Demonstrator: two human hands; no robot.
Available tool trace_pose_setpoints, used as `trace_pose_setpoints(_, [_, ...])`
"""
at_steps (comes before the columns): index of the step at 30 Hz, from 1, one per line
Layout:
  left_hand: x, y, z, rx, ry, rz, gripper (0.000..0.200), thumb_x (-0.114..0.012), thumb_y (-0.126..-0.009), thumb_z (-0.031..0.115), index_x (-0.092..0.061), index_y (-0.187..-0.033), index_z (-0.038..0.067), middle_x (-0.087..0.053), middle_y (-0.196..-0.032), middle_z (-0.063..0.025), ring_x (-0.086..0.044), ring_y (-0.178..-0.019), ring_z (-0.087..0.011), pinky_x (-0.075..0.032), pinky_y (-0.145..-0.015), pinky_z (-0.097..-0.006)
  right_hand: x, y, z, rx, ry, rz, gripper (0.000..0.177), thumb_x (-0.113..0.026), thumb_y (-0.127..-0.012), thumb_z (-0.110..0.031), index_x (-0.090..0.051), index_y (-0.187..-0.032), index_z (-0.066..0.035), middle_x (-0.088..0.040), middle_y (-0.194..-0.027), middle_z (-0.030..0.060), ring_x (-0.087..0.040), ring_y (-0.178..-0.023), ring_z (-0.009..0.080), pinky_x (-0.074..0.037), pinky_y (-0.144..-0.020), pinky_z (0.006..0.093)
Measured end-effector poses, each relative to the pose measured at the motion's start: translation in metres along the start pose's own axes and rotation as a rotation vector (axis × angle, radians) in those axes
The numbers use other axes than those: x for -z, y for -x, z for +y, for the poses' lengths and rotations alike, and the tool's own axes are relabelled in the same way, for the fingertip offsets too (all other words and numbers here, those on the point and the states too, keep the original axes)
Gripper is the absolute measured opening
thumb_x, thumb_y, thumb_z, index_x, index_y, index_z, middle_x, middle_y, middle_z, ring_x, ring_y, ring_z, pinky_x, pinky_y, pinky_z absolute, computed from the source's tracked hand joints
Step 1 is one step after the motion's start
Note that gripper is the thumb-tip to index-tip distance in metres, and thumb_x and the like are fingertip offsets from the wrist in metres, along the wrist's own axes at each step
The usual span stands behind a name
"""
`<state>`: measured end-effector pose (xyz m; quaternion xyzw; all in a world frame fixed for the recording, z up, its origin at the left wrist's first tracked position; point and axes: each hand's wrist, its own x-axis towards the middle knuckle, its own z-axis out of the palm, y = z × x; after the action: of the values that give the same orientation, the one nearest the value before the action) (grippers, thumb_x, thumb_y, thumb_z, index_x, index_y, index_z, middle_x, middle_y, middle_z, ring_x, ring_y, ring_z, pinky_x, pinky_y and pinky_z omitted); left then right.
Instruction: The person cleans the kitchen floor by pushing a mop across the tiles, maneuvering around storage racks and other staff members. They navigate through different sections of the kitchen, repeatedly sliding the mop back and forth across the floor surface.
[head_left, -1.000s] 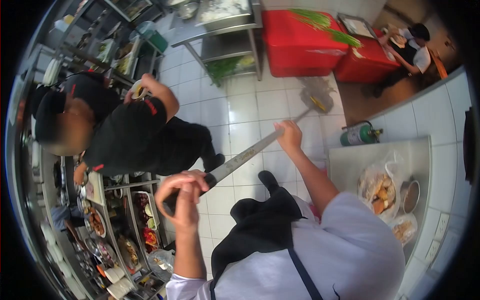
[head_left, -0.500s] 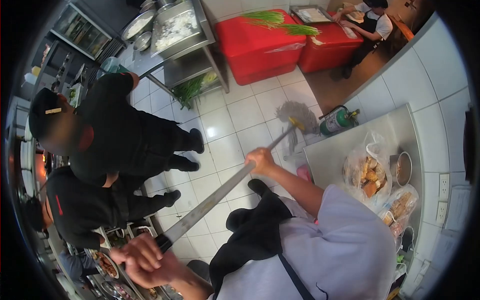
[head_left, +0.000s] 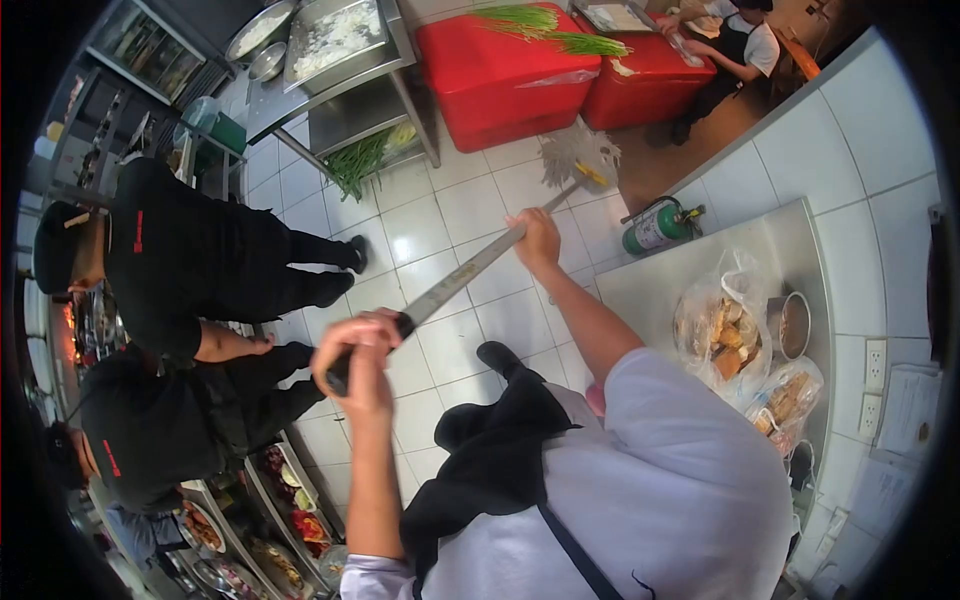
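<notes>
I hold a long metal mop handle (head_left: 470,270) slanting across the white tiled floor (head_left: 430,230). My left hand (head_left: 358,352) grips its black upper end near my chest. Further down the shaft, my right hand (head_left: 537,238) is closed around it. The grey stringy mop head (head_left: 577,152) rests on the tiles in front of the red boxes (head_left: 510,70). I wear a white shirt and a dark apron.
Two people in black (head_left: 190,255) stand at the left by a counter of food trays (head_left: 280,500). A steel table (head_left: 790,270) at the right holds bagged food, with a green extinguisher (head_left: 655,228) beside it. Another person (head_left: 735,40) works at the red boxes.
The mop head has been pushed away from the extinguisher toward the red boxes. My left hand rose from the lower left to mid-frame. The people in black shifted left.
</notes>
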<state>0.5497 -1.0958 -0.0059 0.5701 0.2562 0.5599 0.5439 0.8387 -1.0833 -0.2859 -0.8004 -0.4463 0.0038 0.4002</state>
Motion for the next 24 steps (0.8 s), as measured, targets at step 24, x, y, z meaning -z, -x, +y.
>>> trace_pose_setpoints(24, [0.109, 0.169, 0.082, 0.199, 0.056, 0.361, 0.029, -0.054, -0.090, 0.004, -0.062, -0.117, -0.005, -0.057, -0.073, -0.0039, -0.064, -0.084, -0.0177, -0.051, -0.085, -0.0362, -0.027, 0.111, -0.053, 0.588, -0.086, -0.653, 0.015, -0.066, -0.071, -0.010, -0.055, -0.060, -0.008, -0.062, -0.069, 0.0131, -0.062, -0.071, 0.0353, -0.048, -0.066, 0.0472])
